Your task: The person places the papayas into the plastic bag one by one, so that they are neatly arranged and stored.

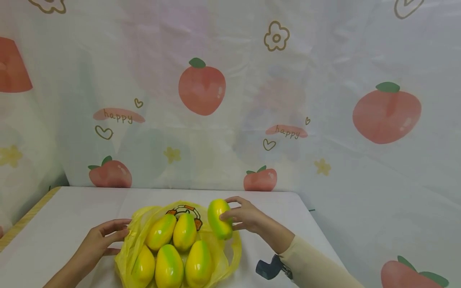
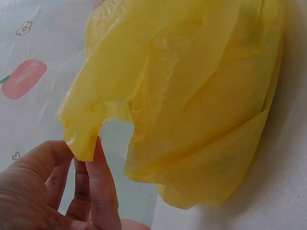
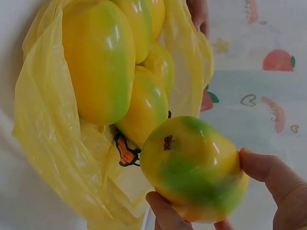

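My right hand (image 1: pixel 246 216) holds a glossy yellow-green mango (image 1: pixel 219 219) between thumb and fingers, above the right part of a yellow plastic bag (image 1: pixel 230 260). In the right wrist view the held mango (image 3: pixel 192 167) shows its brown stem end. Several more mangoes (image 1: pixel 169 266) lie together in the open bag. At the bag's left side is my left hand (image 1: pixel 95 242). The left wrist view shows that hand (image 2: pixel 53 187) pinching a strip of the bag's edge (image 2: pixel 84 141) between thumb and finger. From there the mangoes are hidden behind the yellow plastic.
The bag stands on a white tabletop (image 1: pixel 86 204). A dark blue curved object (image 1: pixel 268 268) is by the right forearm, partly covered by the sleeve. Behind the table hangs a pale curtain (image 1: pixel 237 100) printed with peaches and flowers.
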The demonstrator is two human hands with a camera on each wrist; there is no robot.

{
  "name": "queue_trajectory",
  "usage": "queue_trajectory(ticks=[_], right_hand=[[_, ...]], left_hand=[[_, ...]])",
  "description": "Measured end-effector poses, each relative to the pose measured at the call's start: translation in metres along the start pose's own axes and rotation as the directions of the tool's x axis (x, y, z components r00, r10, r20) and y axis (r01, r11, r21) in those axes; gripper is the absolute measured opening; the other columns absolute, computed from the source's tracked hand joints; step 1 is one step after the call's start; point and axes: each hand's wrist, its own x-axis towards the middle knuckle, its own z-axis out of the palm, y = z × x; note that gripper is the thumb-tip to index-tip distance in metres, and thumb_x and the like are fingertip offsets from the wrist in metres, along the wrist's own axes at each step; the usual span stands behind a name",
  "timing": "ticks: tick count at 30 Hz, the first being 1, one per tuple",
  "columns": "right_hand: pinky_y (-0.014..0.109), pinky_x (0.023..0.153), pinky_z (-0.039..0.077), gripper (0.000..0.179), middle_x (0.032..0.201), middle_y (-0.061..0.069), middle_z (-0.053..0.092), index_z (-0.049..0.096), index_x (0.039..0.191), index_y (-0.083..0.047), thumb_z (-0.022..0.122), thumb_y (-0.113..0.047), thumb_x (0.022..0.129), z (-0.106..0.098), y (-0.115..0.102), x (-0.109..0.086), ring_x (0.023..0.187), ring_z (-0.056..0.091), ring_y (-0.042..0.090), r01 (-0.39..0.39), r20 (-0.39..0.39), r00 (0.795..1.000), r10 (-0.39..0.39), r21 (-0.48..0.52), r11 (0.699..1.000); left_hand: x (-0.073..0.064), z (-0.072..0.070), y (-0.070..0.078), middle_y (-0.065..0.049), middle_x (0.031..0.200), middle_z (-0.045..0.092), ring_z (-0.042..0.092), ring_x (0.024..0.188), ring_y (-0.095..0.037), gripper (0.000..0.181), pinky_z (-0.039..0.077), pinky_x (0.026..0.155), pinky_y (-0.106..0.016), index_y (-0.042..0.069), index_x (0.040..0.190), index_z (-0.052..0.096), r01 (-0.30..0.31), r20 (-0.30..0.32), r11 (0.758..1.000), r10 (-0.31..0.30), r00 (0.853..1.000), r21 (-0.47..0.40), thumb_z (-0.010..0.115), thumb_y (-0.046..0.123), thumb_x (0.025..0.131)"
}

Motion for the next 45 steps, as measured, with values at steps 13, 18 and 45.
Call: queue_trajectory(ticks=[13,18,45], right_hand=[[0.053,0.087,0.057,0.066,0.125,0.022,0.057,0.047,0.137,-0.005,0.079,-0.013,0.080,0.014,0.004,0.016,0.110,0.062,0.043,-0.028,-0.010,1.000,0.027,-0.026,0.999],[0.052,0.085,0.057,0.066,0.125,0.021,0.058,0.048,0.137,-0.005,0.080,-0.011,0.080,0.017,0.005,0.019,0.109,0.063,0.041,-0.038,-0.014,0.999,0.038,-0.029,0.999],[0.054,0.086,0.056,0.060,0.121,0.018,0.061,0.055,0.131,-0.005,0.081,-0.007,0.077,0.040,0.014,0.034,0.102,0.063,0.032,-0.084,0.009,0.996,0.085,-0.097,0.992]], left_hand=[[0.002,0.000,-0.002,-0.010,0.127,0.061,0.062,0.097,-0.008,0.058,0.061,0.079,-0.038,0.005,0.140,0.053,-0.002,0.003,1.000,0.002,1.000,0.001,0.066,0.038,0.094],[0.003,-0.001,-0.002,-0.008,0.125,0.061,0.062,0.096,-0.007,0.055,0.061,0.078,-0.037,0.006,0.139,0.054,-0.005,0.003,1.000,0.005,1.000,-0.008,0.066,0.037,0.094],[0.002,0.000,-0.002,-0.014,0.130,0.058,0.062,0.099,-0.011,0.060,0.061,0.079,-0.038,0.005,0.140,0.052,0.008,-0.004,1.000,-0.008,1.000,0.002,0.066,0.040,0.093]])
